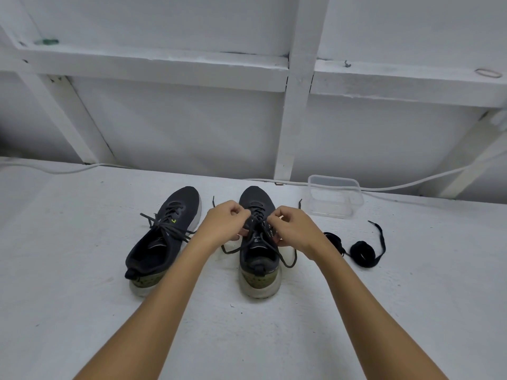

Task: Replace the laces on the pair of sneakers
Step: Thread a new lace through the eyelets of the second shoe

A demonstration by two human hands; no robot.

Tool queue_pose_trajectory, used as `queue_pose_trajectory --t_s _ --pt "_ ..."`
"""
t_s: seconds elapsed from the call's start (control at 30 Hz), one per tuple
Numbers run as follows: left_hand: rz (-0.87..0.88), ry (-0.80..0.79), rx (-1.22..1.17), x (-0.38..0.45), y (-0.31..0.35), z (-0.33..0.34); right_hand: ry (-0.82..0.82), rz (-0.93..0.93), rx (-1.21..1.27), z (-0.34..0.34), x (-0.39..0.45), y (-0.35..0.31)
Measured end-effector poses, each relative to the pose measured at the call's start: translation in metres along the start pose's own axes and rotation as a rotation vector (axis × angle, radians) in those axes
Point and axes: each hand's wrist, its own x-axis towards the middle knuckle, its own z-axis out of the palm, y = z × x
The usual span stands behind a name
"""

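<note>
No readable text anywhere in the frame.
The left sneaker, left of centre, carries a small yellow-green mark on its side, and the right sneaker's tongue shows faint pale marks, all too small to read.

Your two arms come in bare from the bottom edge, with no sleeve showing anywhere up to the frame's edge behind either hand. Your left hand wears no glove, ring or watch that can be seen, and its wrist just behind it carries no band. Your right hand is likewise ungloved, its wrist plain and unadorned too.
</note>
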Motion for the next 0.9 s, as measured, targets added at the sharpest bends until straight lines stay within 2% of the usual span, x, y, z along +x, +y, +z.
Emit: queue_pose_trajectory --t_s 0.13,0.27,0.5,0.63,0.77,0.83,0.9 --pt "0.085 -0.042 0.129 0.0 0.002 -0.002 -0.021 -0.04 -0.055 -0.001 -0.002 -0.004" --pt "-0.008 -0.011 -0.017 -0.004 -0.002 0.004 0.002 0.011 0.005 0.002 -0.003 -0.001" --pt "0.067 0.094 -0.109 -0.021 -0.009 0.0 0.099 -0.023 0.055 -0.001 -0.017 0.007" --pt "0.184 0.095 0.05 -0.038 -0.025 0.001 0.092 -0.074 -0.005 -0.001 -0.031 0.015" --pt "0.386 0.118 0.195 -0.038 -0.037 0.006 0.065 -0.11 -0.099 0.0 -0.035 0.013" --pt "0.424 0.133 0.264 -0.038 -0.034 0.007 0.067 -0.125 -0.134 0.001 -0.034 0.012" --pt "0.391 0.12 0.282 -0.039 -0.032 0.007 0.078 -0.131 -0.152 0.003 -0.033 0.013"
